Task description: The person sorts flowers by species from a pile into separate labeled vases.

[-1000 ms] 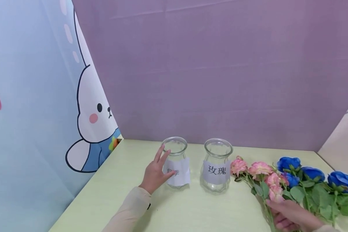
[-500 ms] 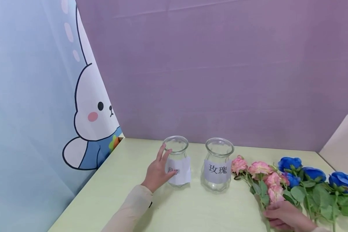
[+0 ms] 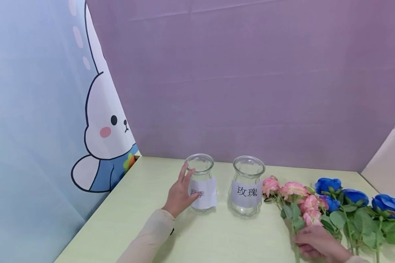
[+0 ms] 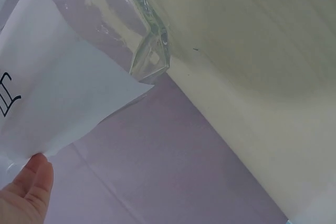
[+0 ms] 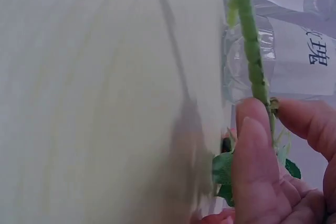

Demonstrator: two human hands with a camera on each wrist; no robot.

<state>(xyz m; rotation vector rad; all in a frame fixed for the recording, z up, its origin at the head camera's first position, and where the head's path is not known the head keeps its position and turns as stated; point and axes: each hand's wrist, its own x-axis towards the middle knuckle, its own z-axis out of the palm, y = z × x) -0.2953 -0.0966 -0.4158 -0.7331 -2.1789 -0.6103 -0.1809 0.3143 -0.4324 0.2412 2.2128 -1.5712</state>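
My left hand (image 3: pixel 181 194) is at the left side of a clear glass vase (image 3: pixel 200 171) with a paper label (image 4: pixel 79 93). Its fingers are fairly straight, reaching up toward the rim, and the thumb lies across the label's front. In the left wrist view, fingertips (image 4: pixel 39 163) touch the label's edge. My right hand (image 3: pixel 317 241) pinches the green stem (image 5: pixel 249 40) of a pink flower (image 3: pixel 294 190) between thumb and fingers. Several pink blooms (image 3: pixel 311 203) cluster just beyond this hand; which one belongs to the stem is hard to tell.
A second labelled glass vase (image 3: pixel 247 193) stands upright right of the first. Several blue roses (image 3: pixel 355 197) with green leaves lie at the table's right. Behind the pale yellow table (image 3: pixel 118 219) rises a purple cloth backdrop (image 3: pixel 250 91); a rabbit-print cloth (image 3: pixel 108 120) hangs left.
My right hand has moved slightly left with the stem pinched in it, and the nearby leaves have shifted left too. The left hand stays at the vase.
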